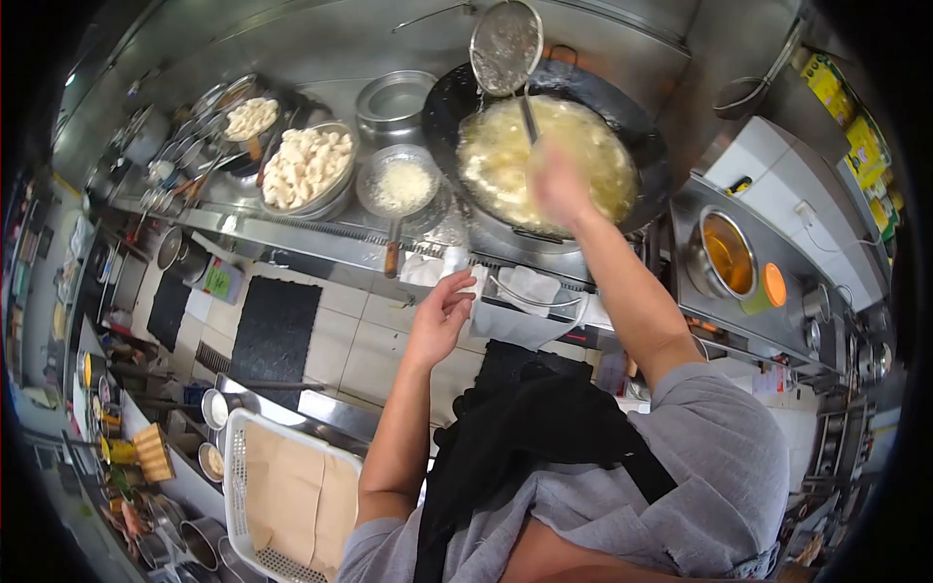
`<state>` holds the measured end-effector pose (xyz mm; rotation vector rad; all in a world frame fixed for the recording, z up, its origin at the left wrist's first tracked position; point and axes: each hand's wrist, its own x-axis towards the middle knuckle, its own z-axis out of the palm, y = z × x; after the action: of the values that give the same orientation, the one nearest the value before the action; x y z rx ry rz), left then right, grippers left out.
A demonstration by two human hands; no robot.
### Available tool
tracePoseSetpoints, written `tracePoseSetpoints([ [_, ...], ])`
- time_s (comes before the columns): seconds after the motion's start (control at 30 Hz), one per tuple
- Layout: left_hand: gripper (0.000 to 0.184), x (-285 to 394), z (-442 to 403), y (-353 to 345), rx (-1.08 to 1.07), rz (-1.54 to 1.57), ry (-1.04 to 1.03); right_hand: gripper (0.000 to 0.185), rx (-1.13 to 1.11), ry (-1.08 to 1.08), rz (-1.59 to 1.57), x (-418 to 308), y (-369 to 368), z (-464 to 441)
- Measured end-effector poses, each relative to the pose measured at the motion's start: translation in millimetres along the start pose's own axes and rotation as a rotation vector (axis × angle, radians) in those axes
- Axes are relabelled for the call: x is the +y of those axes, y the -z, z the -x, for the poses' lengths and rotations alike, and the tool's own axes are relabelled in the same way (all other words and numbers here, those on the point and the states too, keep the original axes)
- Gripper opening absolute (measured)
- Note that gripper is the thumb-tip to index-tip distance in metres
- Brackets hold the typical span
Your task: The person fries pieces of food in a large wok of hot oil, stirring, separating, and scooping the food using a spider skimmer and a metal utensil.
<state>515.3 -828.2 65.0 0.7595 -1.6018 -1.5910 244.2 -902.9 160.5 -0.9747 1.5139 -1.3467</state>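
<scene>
Steel counter [228,224] runs along a metal wall [340,37], bearing the wok [445,126] of frothing yellow liquid [604,180], with a bowl of pale pieces [309,167] to its left. Blurred, the right hand [559,185] seems closed round the handle of the strainer [506,51], whose mesh is above the wok's far rim. The left hand [442,316], fingers loosely bent, grips nothing visible, just beside cloths [530,289] at the counter's front edge. Below, tiled floor [340,335] and dark mats [277,330] stretch between counter and white basket [236,476].
</scene>
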Motion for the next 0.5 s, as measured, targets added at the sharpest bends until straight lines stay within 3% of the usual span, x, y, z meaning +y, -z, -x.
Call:
tracePoseSetpoints([
  [0.07, 0.043, 2.1, 21.6, 12.5, 0.073, -0.022, 0.035, 0.071, -0.015, 0.077, 0.036, 5.6, -47.3, -10.8],
  [0.2, 0.042, -1.0, 58.2, 29.8, 0.175, -0.029, 0.066, 0.066, -0.083, 0.119, 0.016, 21.3, -136.6, -26.2],
  [0.3, 0.042, 1.9, 79.6, 35.7, 0.244, -0.033, 0.102, 0.061, 0.034, 0.344, 0.507, 88.4, -195.4, -75.8],
  [0.33, 0.042, -0.3, 84.9, 37.7, 0.255, -0.038, 0.1, 0.06, 0.082, 0.337, 0.629, 101.9, -212.2, -82.4],
  [0.37, 0.042, -4.2, 89.7, 39.0, 0.264, -0.021, 0.111, 0.06, 0.012, 0.063, 0.554, 91.1, -220.7, -67.4],
  [0.5, 0.041, -7.5, 98.5, 39.9, 0.272, -0.02, 0.129, 0.06, -0.103, -0.015, 0.755, 105.8, -229.5, -82.6],
])
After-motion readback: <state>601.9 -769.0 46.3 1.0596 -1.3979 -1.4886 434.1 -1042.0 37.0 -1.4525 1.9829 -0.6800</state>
